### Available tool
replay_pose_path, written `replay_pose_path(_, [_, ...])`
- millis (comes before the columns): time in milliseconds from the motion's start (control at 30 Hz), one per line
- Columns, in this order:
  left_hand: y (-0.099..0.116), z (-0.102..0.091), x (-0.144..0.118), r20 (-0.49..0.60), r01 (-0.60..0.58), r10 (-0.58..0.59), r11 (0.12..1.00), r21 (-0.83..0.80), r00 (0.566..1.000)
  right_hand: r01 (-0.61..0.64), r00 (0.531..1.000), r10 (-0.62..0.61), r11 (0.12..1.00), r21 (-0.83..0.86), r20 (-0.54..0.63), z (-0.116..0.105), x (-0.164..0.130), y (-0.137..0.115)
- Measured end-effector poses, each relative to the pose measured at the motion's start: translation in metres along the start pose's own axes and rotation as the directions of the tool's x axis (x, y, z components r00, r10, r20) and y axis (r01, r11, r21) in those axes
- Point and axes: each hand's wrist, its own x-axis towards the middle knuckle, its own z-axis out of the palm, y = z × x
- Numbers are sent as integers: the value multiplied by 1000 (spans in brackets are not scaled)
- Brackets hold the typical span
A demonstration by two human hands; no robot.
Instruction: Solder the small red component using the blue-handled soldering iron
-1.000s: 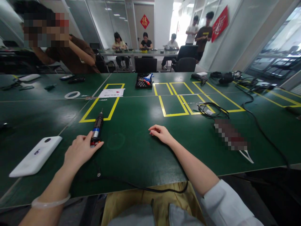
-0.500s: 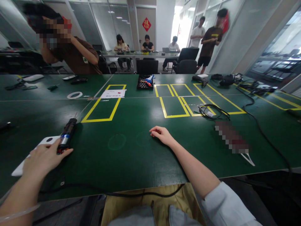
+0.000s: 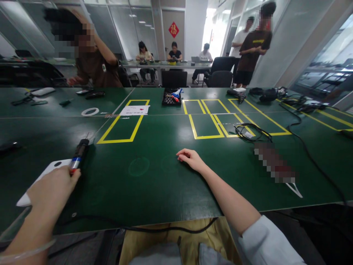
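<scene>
My left hand (image 3: 51,193) grips the rear end of a black electric screwdriver (image 3: 78,154) with a blue band, which lies on the green table (image 3: 154,180) with its tip pointing away from me. Its black cord (image 3: 132,227) runs along the near table edge. Under and beside that hand lies a flat white device (image 3: 45,171), partly hidden by it. My right hand (image 3: 190,159) rests loosely curled on the table near the middle, holding nothing.
Yellow tape rectangles (image 3: 122,123) mark the table; a paper sheet (image 3: 135,110) lies in the left one. A black parts tray (image 3: 171,97), a tape roll (image 3: 90,111) and a coiled cable (image 3: 249,132) lie further out. A person (image 3: 93,62) leans over the far left side.
My left hand has dragged the screwdriver left along the table, from the middle to beside the white device. My right hand has stayed put.
</scene>
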Motion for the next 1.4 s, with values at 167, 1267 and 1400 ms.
replay_pose_path(167, [66, -2, -4, -132, -288, 259, 909, -302, 957, -5, 1000, 5, 1000, -6, 7, 0, 1, 0])
replay_pose_path(1267, [254, 72, -55, 163, -5, 767, 212, -977, 620, 38, 999, -38, 987, 153, -8, 4, 0, 3])
replay_pose_path(1400, [253, 64, -59, 71, -152, 778, 211, -966, 624, 12, 999, -6, 989, 148, -37, 3, 0, 0])
